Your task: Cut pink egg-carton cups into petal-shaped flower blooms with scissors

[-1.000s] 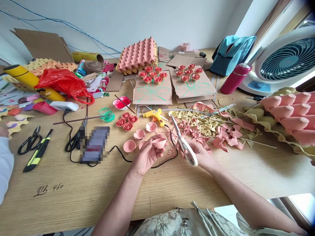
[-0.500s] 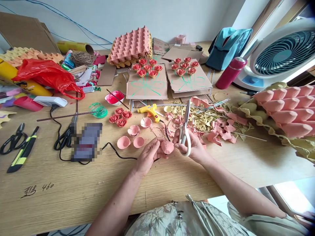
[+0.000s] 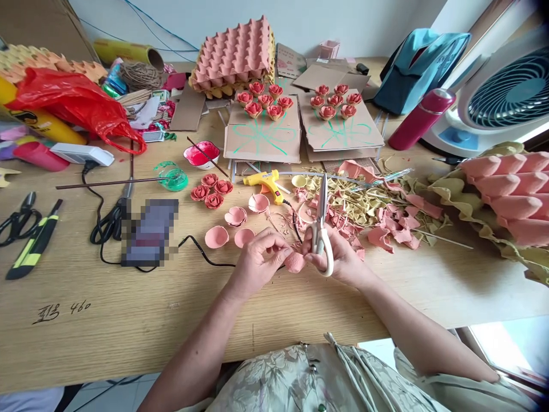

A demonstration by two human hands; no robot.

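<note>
My left hand (image 3: pixel 256 260) is closed in a pinch at the edge of a small pink egg-carton cup (image 3: pixel 294 263). Its rough underside faces me. White-handled scissors (image 3: pixel 322 220) are in my right hand (image 3: pixel 341 257), blades together and pointing away from me; the right fingertips also touch the cup. Just beyond my left hand lie loose pink cups (image 3: pixel 217 237), a layered pink cup (image 3: pixel 235 216) and another open cup (image 3: pixel 259 203). Behind them are several red paper-pulp roses (image 3: pixel 210 191) and a yellow glue gun (image 3: pixel 268 183).
Pink and yellow scraps (image 3: pixel 369 206) spread beyond my right hand. Cardboard sheets (image 3: pixel 261 143) with roses stand at the back. A phone (image 3: pixel 150 234), black cable (image 3: pixel 206 257), utility knife (image 3: pixel 34 243) and red paint bowl (image 3: pixel 201 155) lie left; stacked egg trays (image 3: pixel 510 194) sit right.
The cup has gone from my left hand alone to between both hands, its underside turned towards me. My right hand has come in beside it, the scissors swinging more upright.
</note>
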